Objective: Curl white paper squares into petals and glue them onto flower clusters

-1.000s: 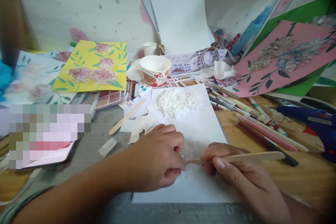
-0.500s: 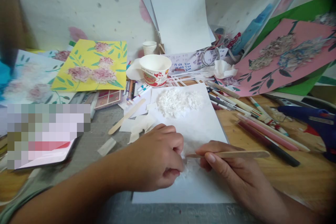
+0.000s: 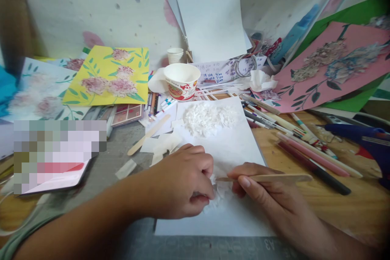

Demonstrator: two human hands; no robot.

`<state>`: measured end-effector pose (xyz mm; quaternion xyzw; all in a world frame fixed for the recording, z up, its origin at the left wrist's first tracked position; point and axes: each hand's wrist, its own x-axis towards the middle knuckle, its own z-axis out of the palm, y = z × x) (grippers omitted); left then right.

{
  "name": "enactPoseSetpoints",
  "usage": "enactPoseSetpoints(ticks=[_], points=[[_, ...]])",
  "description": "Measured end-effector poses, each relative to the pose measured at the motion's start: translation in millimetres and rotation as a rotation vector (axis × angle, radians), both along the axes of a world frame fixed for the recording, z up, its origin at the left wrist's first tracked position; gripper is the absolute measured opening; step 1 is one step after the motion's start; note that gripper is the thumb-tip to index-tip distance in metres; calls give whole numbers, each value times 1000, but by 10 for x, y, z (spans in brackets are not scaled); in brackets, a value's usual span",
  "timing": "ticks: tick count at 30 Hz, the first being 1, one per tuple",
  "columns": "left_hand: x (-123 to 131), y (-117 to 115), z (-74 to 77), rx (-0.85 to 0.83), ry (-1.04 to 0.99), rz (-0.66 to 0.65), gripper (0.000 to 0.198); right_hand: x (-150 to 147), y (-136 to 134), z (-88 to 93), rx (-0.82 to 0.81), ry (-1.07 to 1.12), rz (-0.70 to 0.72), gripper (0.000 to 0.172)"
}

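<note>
My right hand (image 3: 258, 187) grips a wooden craft stick (image 3: 274, 178) lying nearly level, its narrow tip at a tuft of white paper bits (image 3: 219, 195). My left hand (image 3: 191, 183) is closed, fingertips pressed together at the left side of that tuft; what they pinch is hidden. Both hands are over a white sheet of paper (image 3: 240, 150) on a grey cutting mat (image 3: 122, 134). Farther up the sheet sits a ruffled mound of white paper bits (image 3: 204, 118). Torn white paper scraps (image 3: 164, 145) lie beyond my left wrist.
Another craft stick (image 3: 149, 135) lies left of the sheet. Behind stands a paper bowl (image 3: 182, 83). Pens (image 3: 317, 156) and a blue glue gun (image 3: 353, 132) are at right. Flower pictures on yellow card (image 3: 106, 65) and pink card (image 3: 307, 89) flank the table. A blurred-out device (image 3: 57, 158) is at left.
The whole view has shifted slightly to the right. Both hands stay at the white tuft, and the craft stick has barely moved.
</note>
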<state>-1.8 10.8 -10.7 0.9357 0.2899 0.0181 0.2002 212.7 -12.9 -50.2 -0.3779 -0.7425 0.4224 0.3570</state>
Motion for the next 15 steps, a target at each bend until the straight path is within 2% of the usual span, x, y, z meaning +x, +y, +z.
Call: enactPoseSetpoints(ticks=[3, 6, 8, 10, 12, 15], points=[[-2, 11, 20, -13, -24, -8, 9, -11, 14, -26, -18, -7, -34, 27], [-141, 88, 87, -111, -135, 20, 10, 19, 13, -72, -109, 76, -74, 25], [-331, 184, 145, -151, -232, 104, 13, 60, 1, -133, -218, 198, -121, 24], [-565, 290, 193, -38, -277, 270, 14, 102, -8, -220, -320, 339, -172, 24], [-789, 378, 221, 68, -145, 447, 13, 130, -6, -313, -384, 464, -214, 22], [-999, 435, 210, 2, 78, 525, 12, 150, 9, -412, -468, 554, -240, 22]])
